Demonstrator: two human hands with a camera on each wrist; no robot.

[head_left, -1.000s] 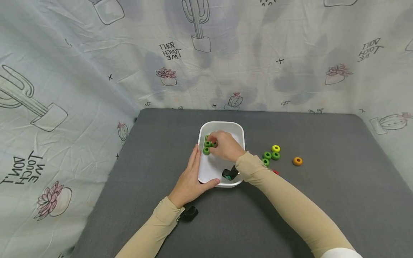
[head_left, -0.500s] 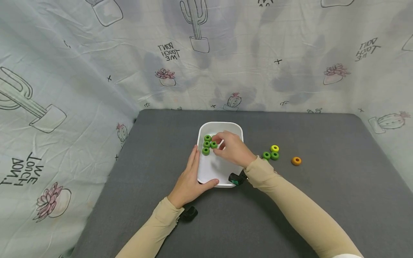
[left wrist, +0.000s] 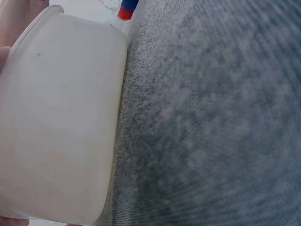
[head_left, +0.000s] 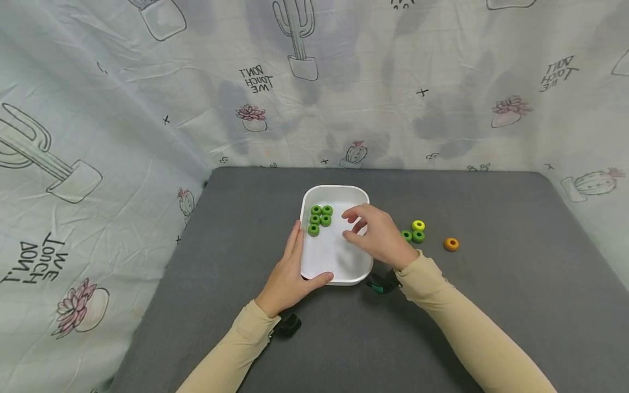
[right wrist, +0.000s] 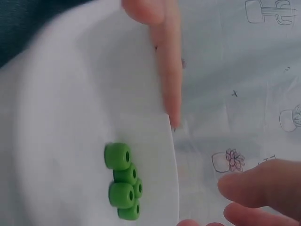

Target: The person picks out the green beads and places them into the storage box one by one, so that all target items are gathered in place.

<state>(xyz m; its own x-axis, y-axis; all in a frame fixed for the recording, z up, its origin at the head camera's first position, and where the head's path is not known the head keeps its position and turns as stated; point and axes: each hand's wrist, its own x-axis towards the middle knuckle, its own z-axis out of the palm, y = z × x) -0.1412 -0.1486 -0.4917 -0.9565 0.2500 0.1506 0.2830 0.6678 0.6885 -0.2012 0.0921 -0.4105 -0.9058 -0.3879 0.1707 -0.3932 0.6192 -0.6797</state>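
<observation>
Inside the white plastic tray (head_left: 339, 267), several green beads (head_left: 315, 220) stand in two short columns near the left wall. My left hand (head_left: 285, 278) lies along the tray's left side, straight fingers touching the wall and thumb on the front rim. Over the right half of the tray hovers my right hand (head_left: 375, 232), fingers loosely bent with a gap to the thumb and nothing between them. The right wrist view shows the green beads (right wrist: 122, 194) close up, with the right fingertips (right wrist: 254, 183) apart from them. Seen from the left wrist, the tray's outer wall (left wrist: 61, 113) fills the left side.
Right of the tray on the grey table (head_left: 491, 305) lie a yellow bead (head_left: 418, 225), green beads (head_left: 418, 237) and an orange bead (head_left: 451, 244). A red and blue item (left wrist: 127, 9) shows in the left wrist view. A printed curtain (head_left: 383, 82) hangs behind.
My right hand has let go of a green bead at the right column and drawn back to the right, uncovering the beads. The left hand stays on the tray.
</observation>
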